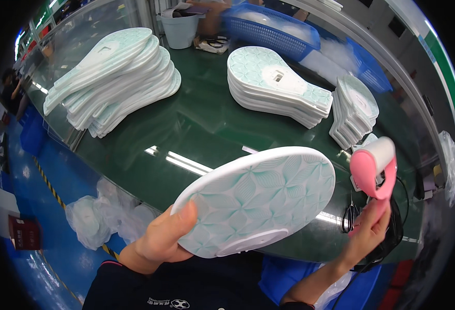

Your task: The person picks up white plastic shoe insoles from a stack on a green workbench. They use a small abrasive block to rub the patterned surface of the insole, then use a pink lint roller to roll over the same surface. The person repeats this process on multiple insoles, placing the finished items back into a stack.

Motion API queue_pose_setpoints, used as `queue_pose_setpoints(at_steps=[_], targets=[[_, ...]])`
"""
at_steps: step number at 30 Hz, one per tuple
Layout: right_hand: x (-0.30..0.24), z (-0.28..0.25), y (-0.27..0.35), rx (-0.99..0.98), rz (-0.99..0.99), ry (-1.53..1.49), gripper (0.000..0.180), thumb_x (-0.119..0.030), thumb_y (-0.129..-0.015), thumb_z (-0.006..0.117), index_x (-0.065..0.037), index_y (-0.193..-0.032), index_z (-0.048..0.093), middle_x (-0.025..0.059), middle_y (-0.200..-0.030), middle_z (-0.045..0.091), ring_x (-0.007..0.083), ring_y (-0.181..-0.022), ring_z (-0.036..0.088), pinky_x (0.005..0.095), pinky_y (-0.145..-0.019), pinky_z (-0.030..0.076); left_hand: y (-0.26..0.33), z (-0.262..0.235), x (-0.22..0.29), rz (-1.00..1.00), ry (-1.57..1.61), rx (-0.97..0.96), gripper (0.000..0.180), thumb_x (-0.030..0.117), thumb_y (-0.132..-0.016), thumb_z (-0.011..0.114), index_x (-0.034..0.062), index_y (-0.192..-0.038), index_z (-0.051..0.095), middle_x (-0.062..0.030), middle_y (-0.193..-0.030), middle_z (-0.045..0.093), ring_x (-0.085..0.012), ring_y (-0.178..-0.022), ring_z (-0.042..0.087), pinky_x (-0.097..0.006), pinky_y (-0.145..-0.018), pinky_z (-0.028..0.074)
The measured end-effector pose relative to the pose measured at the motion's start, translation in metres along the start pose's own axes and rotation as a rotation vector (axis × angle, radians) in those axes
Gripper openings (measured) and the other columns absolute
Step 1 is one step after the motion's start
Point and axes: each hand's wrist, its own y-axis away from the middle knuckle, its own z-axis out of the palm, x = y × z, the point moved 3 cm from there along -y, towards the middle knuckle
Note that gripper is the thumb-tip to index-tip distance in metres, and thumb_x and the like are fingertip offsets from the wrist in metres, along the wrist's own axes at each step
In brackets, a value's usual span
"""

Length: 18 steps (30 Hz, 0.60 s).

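My left hand [166, 235] is closed on the left edge of a white oval plastic panel [274, 188], its thumb on the face. The panel has a pale green leaf-like pattern and is tilted above the green table; a plain white insert shows along its lower edge. To the right, my right hand [370, 232] grips the pink handle of a lint roller [380, 155], whose pale cylinder points up. Roller and panel are apart. Behind them stand stacks of similar patterned parts: a tall paddle-shaped stack [116, 67], another stack [256, 67] at centre, and a smaller one [359, 101] at right.
Blue plastic baskets [274, 33] with white contents line the table's far side, beside a pale bucket [181, 31]. Near my right hand lie small black-handled snips [349, 216] and a black object [391, 240] with a cable. Clear plastic bags [90, 219] sit below the table's left edge.
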Motion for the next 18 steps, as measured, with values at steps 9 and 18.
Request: queue_pose_setpoints(at_steps=[9,18], targets=[[-0.089,0.029,0.019,-0.357,-0.553,0.212,0.042,-0.009,-0.060,0.068,0.004,-0.098,0.056,0.0111,-0.075,0.059,0.0180,-0.062,0.053,0.0261,-0.059,0.041,-0.012,0.011,0.006,0.046,-0.182,-0.036,0.060,0.035,-0.089,0.037,0.0008,-0.133,0.015,-0.0147,-0.133,0.028,-0.0257,-0.120,0.032,-0.038,-0.097,0.028],[0.009,-0.008,-0.010,-0.113,0.026,0.176,0.026,-0.008,-0.083,0.050,0.003,-0.106,0.051,-0.0008,-0.073,0.051,-0.0001,-0.052,0.036,0.0146,-0.045,0.023,-0.005,0.004,0.004,0.015,-0.119,0.007,0.060,0.035,-0.088,0.038,0.0016,-0.132,0.016,-0.0188,-0.133,0.026,-0.0332,-0.121,0.030,-0.047,-0.097,0.030]])
